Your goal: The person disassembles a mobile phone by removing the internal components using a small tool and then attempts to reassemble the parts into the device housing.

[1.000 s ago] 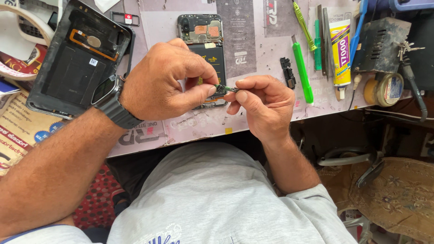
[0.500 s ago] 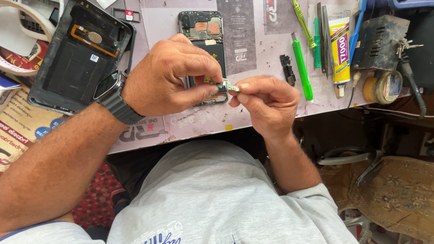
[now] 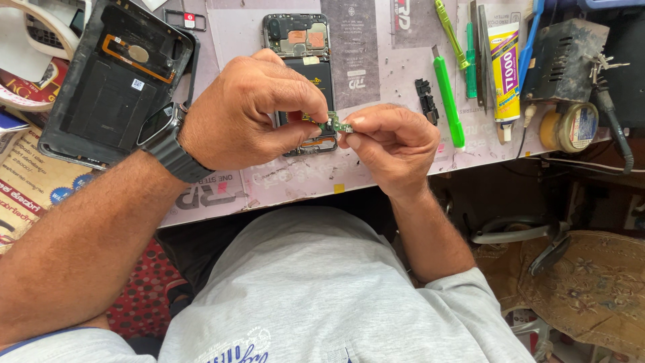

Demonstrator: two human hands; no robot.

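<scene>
Head view: we hold a small green board between both hands above the opened phone.

Our left hand and right hand each pinch one end, fingertips clamped on it, probably to steady so slight a part. It hangs just over the phone's lower half, clear of the mat.

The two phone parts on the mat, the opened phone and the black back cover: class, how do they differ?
The opened phone lies straight, partly hidden by the hands; the black back cover lies tilted at the left, in full view. The opened phone shows copper patches at its top; the black back cover bears an orange strip. Both lie inside-up on the mat.
</scene>
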